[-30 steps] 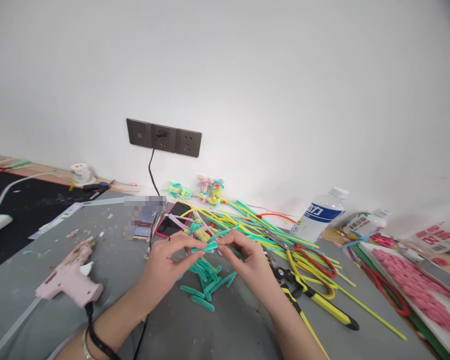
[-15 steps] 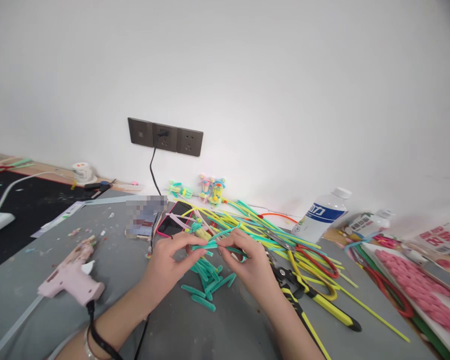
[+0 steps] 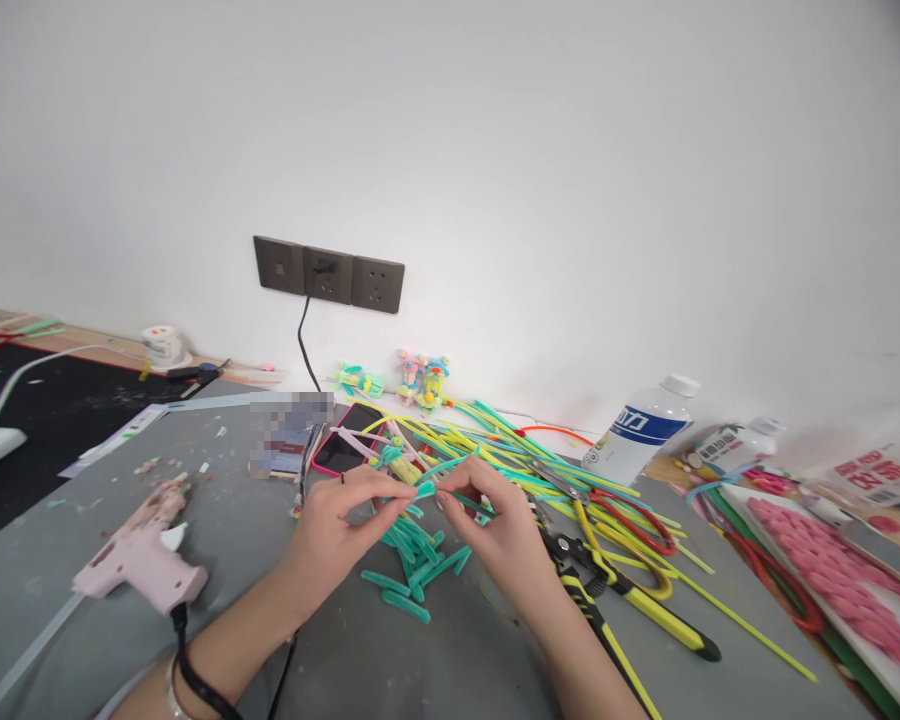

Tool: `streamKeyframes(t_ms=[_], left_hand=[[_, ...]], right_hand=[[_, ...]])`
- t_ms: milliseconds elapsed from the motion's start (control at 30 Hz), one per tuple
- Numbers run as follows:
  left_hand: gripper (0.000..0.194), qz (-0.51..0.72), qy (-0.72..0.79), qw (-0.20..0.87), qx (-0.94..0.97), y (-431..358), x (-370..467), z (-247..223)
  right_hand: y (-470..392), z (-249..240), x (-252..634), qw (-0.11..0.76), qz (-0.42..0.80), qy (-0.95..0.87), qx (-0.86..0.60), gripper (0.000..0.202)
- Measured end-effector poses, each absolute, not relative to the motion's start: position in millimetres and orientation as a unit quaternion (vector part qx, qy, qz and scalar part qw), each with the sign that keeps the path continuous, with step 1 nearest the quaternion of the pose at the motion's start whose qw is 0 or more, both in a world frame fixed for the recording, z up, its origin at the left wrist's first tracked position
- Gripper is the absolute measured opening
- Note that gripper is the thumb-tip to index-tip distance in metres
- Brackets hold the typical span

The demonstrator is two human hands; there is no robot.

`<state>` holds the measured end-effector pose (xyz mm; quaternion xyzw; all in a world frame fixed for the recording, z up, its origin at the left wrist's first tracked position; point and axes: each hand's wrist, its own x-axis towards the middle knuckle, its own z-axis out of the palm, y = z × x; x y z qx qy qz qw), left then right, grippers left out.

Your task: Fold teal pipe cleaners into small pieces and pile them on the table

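Note:
My left hand (image 3: 337,525) is closed in a pinch on a short teal pipe cleaner (image 3: 425,489), which sticks out past the thumb and forefinger. Close beside it, my right hand (image 3: 499,520) also pinches, with a teal pipe cleaner (image 3: 466,503) showing between its thumb and fingers. Whether both pieces are joined is hidden by the fingertips. Below the hands lies a pile of cut teal pipe cleaner pieces (image 3: 412,550). Just behind the left fingertips is a small yellow and teal pipe cleaner figure (image 3: 399,460).
A pink glue gun (image 3: 142,560) with a black cord lies left. Long yellow and teal pipe cleaners (image 3: 495,440), red-handled scissors (image 3: 634,520) and yellow-black pliers (image 3: 645,605) lie right. A bottle (image 3: 645,430), a phone (image 3: 345,450) and small figures (image 3: 421,380) are farther back.
The teal pipe cleaner that lay across the left fingertips now shows only as a short end between the hands. The left fingertips have closed further, slightly rightward. The right hand barely moved.

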<state>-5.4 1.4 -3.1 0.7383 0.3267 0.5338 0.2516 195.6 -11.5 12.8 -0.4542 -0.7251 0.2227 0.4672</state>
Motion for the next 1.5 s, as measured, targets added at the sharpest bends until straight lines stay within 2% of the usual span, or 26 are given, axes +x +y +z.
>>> streamKeyframes(t_ms=[333, 867, 1500], left_hand=[[0.015, 0.526, 0.316, 0.251, 0.749, 0, -6, -3], [0.020, 0.540, 0.289, 0.239, 0.754, -1, -7, -1], [0.020, 0.529, 0.251, 0.217, 0.781, -3, -2, -7]], right_hand=[[-13, 15, 192, 0.486, 0.183, -0.727, -0.449, 0.015], [-13, 15, 193, 0.487, 0.191, -0.733, -0.434, 0.015], [-21, 3, 178, 0.479, 0.029, -0.742, -0.468, 0.024]])
